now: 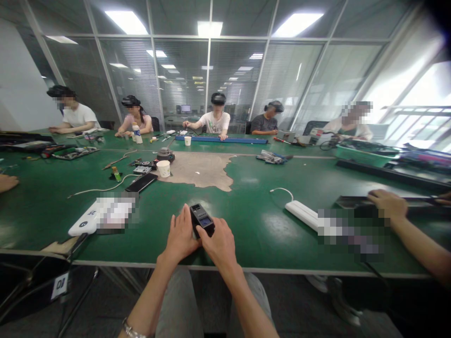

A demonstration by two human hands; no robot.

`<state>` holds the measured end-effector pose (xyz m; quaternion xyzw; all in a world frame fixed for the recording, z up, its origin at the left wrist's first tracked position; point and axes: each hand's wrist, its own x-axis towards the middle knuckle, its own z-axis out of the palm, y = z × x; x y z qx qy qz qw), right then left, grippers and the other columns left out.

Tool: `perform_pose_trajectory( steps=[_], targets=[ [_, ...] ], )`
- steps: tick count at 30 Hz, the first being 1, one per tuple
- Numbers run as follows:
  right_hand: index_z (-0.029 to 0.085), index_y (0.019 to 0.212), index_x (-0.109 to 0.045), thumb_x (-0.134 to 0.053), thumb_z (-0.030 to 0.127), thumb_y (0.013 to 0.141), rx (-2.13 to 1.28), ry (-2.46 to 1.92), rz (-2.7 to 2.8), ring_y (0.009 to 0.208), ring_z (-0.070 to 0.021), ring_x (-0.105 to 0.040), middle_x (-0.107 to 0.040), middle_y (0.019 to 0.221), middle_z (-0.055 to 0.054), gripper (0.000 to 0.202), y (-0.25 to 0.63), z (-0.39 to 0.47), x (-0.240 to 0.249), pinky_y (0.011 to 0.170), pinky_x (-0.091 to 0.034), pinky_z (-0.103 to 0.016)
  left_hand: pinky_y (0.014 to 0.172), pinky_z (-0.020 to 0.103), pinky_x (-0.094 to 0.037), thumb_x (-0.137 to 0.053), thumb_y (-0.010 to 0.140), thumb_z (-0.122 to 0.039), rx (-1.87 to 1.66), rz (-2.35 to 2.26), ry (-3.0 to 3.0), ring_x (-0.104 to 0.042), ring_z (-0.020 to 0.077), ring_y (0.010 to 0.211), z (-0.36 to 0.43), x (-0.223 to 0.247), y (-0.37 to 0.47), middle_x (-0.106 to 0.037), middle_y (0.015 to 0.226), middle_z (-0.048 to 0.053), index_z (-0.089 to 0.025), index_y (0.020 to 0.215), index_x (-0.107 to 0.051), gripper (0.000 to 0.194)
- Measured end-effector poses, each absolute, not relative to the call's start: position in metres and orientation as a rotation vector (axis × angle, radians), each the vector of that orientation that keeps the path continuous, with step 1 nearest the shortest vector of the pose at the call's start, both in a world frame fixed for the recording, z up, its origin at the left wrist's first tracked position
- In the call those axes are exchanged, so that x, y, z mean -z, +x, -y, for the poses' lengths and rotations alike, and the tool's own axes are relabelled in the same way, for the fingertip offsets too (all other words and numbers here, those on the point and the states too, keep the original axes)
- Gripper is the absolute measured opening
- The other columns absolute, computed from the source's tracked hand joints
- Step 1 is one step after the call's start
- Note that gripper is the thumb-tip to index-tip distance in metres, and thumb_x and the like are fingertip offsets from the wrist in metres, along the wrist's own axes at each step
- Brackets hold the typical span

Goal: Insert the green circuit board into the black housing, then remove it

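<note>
Left hand (180, 236) and right hand (221, 240) gripping device (198, 212) from opposite sides, apparently steadying it, keeping screen (205, 221) visible.

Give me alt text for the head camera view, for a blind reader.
A person's bare left hand and right hand hold a small black box-shaped device with a screen near the edge of a green table. Five people sit along the far side.

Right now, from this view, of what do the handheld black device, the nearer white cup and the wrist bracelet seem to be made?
Black device: probably hard plastic, smooth with straight edges; its screen may be glass. Nearer white cup: likely paper, matte with small printed marks. Bracelet: seemingly polished metal, with silvery glints.
</note>
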<state>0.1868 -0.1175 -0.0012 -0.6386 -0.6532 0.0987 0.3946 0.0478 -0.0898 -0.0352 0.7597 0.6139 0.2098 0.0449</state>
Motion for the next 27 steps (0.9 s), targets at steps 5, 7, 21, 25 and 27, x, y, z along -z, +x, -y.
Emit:
perform_pose_trajectory(
  steps=[5, 7, 21, 25, 27],
  targets=[
    [0.019, 0.104, -0.065, -0.06, 0.041, 0.083, -0.256, -1.486, 1.593, 0.087, -0.0213, -0.06, -0.064, 0.096, -0.008, 0.03, 0.195, 0.116, -0.011, 0.078, -0.046, -0.03, 0.114, 0.058, -0.017, -0.059, 0.071, -0.057, -0.602, -1.889, 2.261, -0.02, 0.036, 0.145, 0.088, 0.032, 0.051, -0.015, 0.157, 0.026, -0.004, 0.15, 0.007, 0.115],
    [0.019, 0.106, -0.064, -0.059, 0.042, 0.084, -0.247, -1.44, 1.556, 0.084, -0.0201, -0.059, -0.065, 0.097, -0.008, 0.032, 0.204, 0.114, -0.013, 0.075, -0.047, -0.029, 0.115, 0.058, -0.016, -0.06, 0.068, -0.067, -0.607, -1.889, 2.268, -0.019, 0.0361, 0.145, 0.089, 0.033, 0.051, -0.017, 0.157, 0.026, -0.006, 0.15, 0.003, 0.12],
    [0.01, 0.117, -0.059, -0.057, 0.049, 0.082, -0.035, -1.666, 1.489, 0.099, -0.0277, -0.059, -0.063, 0.106, -0.017, 0.053, 0.249, 0.1, 0.033, 0.086, -0.045, -0.038, 0.117, 0.054, -0.013, -0.046, 0.067, -0.086, -0.561, -1.926, 2.312, -0.021, 0.0356, 0.145, 0.087, 0.037, 0.049, -0.021, 0.157, 0.021, -0.01, 0.149, -0.023, 0.114],
    [0.007, 0.129, -0.05, -0.06, 0.054, 0.079, 0.006, -1.678, 1.523, 0.107, -0.0304, -0.056, -0.059, 0.114, -0.02, 0.07, 0.247, 0.103, 0.036, 0.09, -0.045, -0.04, 0.116, 0.054, -0.013, -0.047, 0.067, -0.086, -0.573, -1.928, 2.308, -0.025, 0.037, 0.143, 0.087, 0.035, 0.049, -0.024, 0.156, 0.02, -0.011, 0.148, -0.026, 0.112],
    [0.006, 0.129, -0.049, -0.06, 0.055, 0.079, 0.012, -1.681, 1.535, 0.107, -0.0304, -0.055, -0.058, 0.113, -0.019, 0.071, 0.246, 0.104, 0.035, 0.091, -0.045, -0.04, 0.116, 0.054, -0.013, -0.047, 0.067, -0.086, -0.583, -1.926, 2.311, -0.026, 0.0371, 0.142, 0.088, 0.035, 0.049, -0.025, 0.156, 0.02, -0.012, 0.148, -0.027, 0.111]
  ],
)
